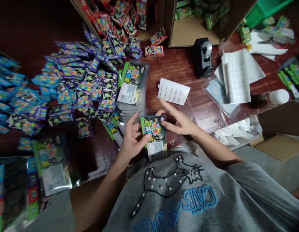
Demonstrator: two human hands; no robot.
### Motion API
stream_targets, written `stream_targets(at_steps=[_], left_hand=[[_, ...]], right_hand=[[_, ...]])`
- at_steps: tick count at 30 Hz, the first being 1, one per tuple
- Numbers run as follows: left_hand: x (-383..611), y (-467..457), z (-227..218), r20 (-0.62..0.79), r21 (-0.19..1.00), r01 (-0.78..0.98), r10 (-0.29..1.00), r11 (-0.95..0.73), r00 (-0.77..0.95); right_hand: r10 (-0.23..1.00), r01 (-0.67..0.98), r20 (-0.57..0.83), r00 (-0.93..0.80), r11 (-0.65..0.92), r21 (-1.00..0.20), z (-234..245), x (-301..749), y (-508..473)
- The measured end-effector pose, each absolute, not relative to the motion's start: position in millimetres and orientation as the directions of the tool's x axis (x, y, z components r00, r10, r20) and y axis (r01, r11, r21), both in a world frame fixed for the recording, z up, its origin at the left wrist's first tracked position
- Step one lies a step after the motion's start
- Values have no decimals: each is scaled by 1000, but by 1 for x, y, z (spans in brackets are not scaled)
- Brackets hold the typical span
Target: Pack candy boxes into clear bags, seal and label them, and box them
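Note:
My left hand (pixel 132 138) grips the left edge of a printed plastic packet (pixel 155 137) with a green strip and a white label, held just above the table's near edge. My right hand (pixel 179 120) rests on the packet's top right corner, fingers stretched out flat and pressing there. Right behind the packet lies a stack of the same packets (pixel 132 85). A white sheet of round stickers (pixel 173 91) lies a little beyond my right hand.
Piles of small blue, purple and red boxes (pixel 74 80) cover the dark wooden table (pixel 185 64) on the left. Cardboard boxes (pixel 188 32) stand at the back. A black tape dispenser (pixel 203 58), white sheets (pixel 236 77) and clear bags (pixel 233 130) lie on the right. More packets (pixel 51 164) sit near left.

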State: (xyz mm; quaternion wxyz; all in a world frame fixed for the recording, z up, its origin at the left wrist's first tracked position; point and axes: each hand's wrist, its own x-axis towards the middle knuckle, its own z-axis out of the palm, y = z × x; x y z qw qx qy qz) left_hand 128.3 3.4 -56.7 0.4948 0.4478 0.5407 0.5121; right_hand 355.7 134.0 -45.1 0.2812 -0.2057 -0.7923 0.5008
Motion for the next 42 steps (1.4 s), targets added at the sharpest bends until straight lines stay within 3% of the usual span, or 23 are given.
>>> stream_targets(at_steps=[4,10,16,25,34,37,42], left_hand=[[121,12,-52,-79,997,-19,994,78,-76],[116,24,-41,-16,992,114,971,45,-237],[118,25,-44,-72,997,-16,938,71,-339],[105,19,-56,-152,988,-36,938,148,-311],[103,15,-25,-95,987,103,960,126,-264],[108,18,-9,-124,977,133,949,168,-288],[106,30,0,-169,965,145,944,217,-284]], right_hand=[[818,57,242,-521,316,-947,-62,343,110],[814,64,155,-560,229,-971,-61,341,102],[896,244,27,-443,150,-958,-48,337,100],[797,205,70,-599,238,-950,-47,329,107],[742,125,1,-670,115,-986,-24,328,113],[759,73,5,-651,69,-995,-15,324,117],[711,77,-102,-696,-67,-995,-7,319,131]])
